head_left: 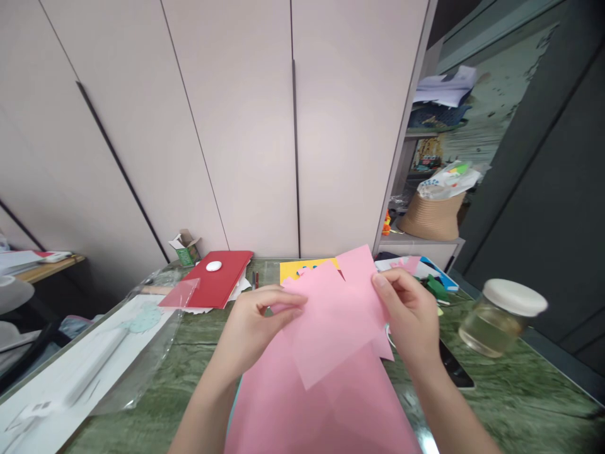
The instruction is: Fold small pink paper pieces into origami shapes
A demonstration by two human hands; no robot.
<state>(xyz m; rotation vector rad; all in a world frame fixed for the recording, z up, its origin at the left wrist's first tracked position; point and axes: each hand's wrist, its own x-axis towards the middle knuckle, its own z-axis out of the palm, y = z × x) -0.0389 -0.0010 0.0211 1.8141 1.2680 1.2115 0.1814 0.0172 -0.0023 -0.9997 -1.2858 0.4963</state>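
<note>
A piece of pink paper (335,321) is held up between my two hands, tilted above the table. My left hand (259,321) pinches its left edge between thumb and fingers. At the upper right edge, my right hand (409,309) grips the paper with thumb and curled fingers. Beneath it lies a larger pink sheet (321,416), spread toward me. Behind the held piece, a yellow sheet (293,268) with small blue marks shows in part. Some pink paper corners stick out around the held piece; I cannot tell whether they belong to it.
On the green marbled table (189,378), a red folder (222,277) carries a white round object (214,266). A lidded glass jar (496,321) stands right, near a dark phone (456,366). Clear plastic and a white sheet (57,384) lie left. A small green box (186,249) stands behind.
</note>
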